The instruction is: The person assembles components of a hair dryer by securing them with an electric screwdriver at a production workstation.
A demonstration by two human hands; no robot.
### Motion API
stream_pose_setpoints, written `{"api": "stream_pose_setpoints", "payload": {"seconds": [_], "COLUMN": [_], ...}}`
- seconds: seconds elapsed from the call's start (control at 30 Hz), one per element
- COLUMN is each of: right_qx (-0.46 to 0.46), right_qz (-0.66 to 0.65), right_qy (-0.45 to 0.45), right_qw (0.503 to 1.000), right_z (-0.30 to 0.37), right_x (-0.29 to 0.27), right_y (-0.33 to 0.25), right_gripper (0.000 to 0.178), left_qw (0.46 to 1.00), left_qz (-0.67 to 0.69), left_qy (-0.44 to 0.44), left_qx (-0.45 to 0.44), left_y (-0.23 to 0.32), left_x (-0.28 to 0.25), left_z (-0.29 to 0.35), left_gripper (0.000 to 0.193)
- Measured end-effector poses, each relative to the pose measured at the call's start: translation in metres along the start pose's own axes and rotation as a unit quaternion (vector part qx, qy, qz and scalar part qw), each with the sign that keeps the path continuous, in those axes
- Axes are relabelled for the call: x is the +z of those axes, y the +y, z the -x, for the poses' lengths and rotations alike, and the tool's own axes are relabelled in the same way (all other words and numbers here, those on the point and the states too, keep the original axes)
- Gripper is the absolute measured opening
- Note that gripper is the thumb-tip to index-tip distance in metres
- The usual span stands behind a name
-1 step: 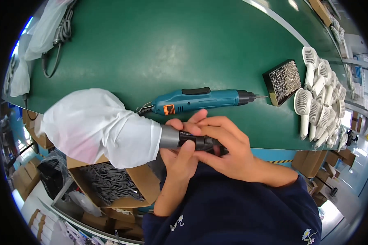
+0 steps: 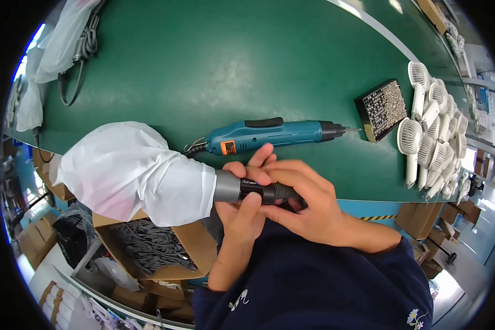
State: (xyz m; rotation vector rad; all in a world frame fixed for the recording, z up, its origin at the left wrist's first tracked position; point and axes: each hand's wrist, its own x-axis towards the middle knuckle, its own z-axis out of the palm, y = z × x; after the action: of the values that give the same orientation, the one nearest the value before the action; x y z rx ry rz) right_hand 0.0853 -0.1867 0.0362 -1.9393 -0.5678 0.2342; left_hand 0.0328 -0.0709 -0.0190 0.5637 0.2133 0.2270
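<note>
A handheld appliance with a grey, tube-shaped handle (image 2: 227, 186) lies across both my hands, its bulky head hidden under a white cloth-like bag (image 2: 140, 170). My left hand (image 2: 242, 214) is closed round the handle, the thumb pressing near its black section (image 2: 252, 190). At the ribbed black end (image 2: 282, 192), my right hand (image 2: 313, 203) grips with thumb and fingers; part of that end is hidden by the hand. Just beyond my hands, a blue electric screwdriver (image 2: 269, 136) rests on the green table with its bit pointing right.
A black tray of small screws (image 2: 388, 107) stands near the bit. White handheld fans (image 2: 410, 137) are piled at the right. Bagged items with grey cords (image 2: 85, 47) lie at the far left. Below the table edge, a cardboard box (image 2: 198, 242) holds grey cables.
Fingers on the far side of the handle have shifted slightly. The view has moved a little; both hands keep their hold.
</note>
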Motion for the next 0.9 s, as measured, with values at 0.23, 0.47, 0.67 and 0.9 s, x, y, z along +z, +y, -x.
{"api": "stream_pose_setpoints", "payload": {"seconds": [0.23,0.47,0.67,0.9], "right_qx": [0.164,0.030,-0.069,-0.104], "right_qz": [-0.182,-0.088,-0.036,0.014], "right_qy": [-0.103,-0.048,-0.017,-0.082], "right_qw": [0.964,0.995,0.997,0.991], "right_z": [0.007,0.008,0.007,0.017], "right_x": [-0.002,0.001,0.009,-0.020], "right_y": [-0.003,-0.003,-0.002,-0.020], "right_gripper": [0.044,0.041,0.042,0.039], "left_qw": [0.998,0.990,0.998,0.630], "left_qz": [0.025,0.064,0.027,-0.634], "left_qy": [-0.048,-0.123,-0.026,-0.448], "left_qx": [0.014,0.010,-0.041,-0.023], "left_y": [-0.001,-0.002,0.021,0.163], "left_x": [-0.014,-0.014,0.006,0.068], "left_z": [0.006,0.003,0.011,0.001], "left_gripper": [0.034,0.029,0.040,0.051]}}
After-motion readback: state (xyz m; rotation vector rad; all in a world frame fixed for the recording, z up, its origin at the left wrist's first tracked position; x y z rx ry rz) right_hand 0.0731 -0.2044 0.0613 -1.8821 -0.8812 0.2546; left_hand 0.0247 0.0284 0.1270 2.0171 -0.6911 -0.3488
